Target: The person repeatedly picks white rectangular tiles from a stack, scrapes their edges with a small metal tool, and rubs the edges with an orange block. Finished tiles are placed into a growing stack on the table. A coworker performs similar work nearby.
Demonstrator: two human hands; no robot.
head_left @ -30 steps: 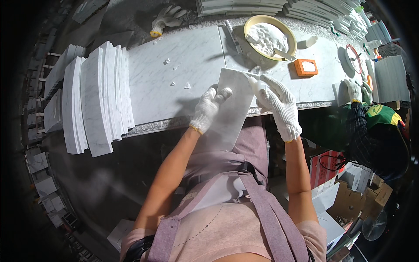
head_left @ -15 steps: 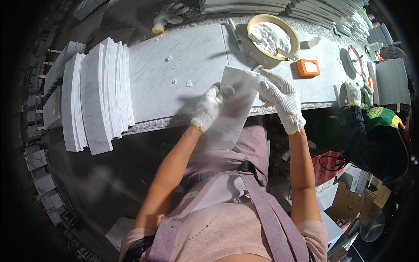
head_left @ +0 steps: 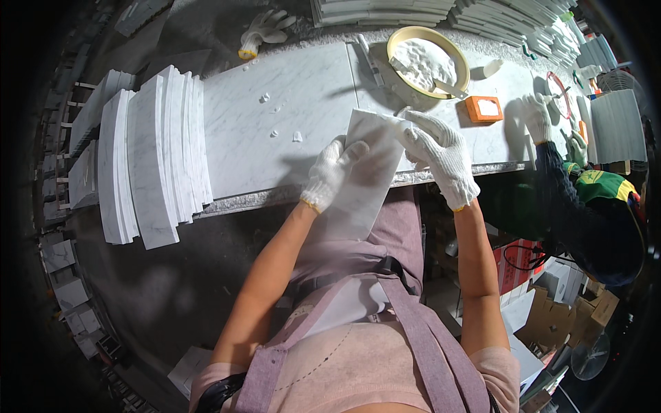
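Observation:
A white, grey-veined marble tile [head_left: 365, 186] is tilted in front of me at the bench edge, its lower end close to my lap. My left hand [head_left: 329, 173], in a white knit glove, is closed on the tile's left edge, thumb across its face. At the upper right corner is my right hand [head_left: 443, 157], also gloved, with fingers bent together. Whatever small pale thing may be in those fingers I cannot make out. Beyond the hands stands a yellow bowl [head_left: 466, 63] of white paste, with a putty knife [head_left: 451, 89] in it.
An orange block [head_left: 474, 110] with a white top lies right of my hands. A pen [head_left: 370, 62], loose glove [head_left: 264, 33] and white chips [head_left: 297, 137] rest farther off. Tile stacks [head_left: 153, 165] stand left. At right, a co-worker's gloved hand [head_left: 537, 118] reaches over the bench.
My hands and the tile have stayed nearly in place, with the right fingers shifting slightly at the tile's corner. The co-worker's near hand has moved left and farther over the bench.

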